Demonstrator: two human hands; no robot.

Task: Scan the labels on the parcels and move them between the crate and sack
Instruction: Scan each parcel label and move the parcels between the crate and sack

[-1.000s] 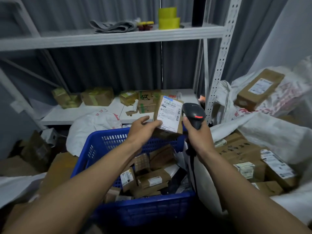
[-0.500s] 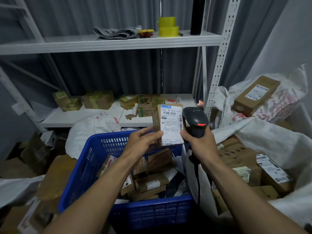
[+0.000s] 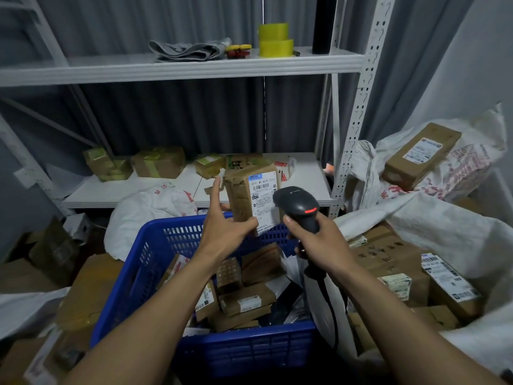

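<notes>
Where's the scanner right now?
Head view, centre-right: the scanner is gripped in the right hand above the far rim of the blue crate, at the right edge of the labelled parcel the left hand holds.

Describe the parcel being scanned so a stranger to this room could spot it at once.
Find the blue crate at the centre of the view. Above its far rim the left hand holds one brown parcel upright, beside the black scanner in the right hand. It is the only parcel held in the air, its white label turned toward the camera.
</notes>
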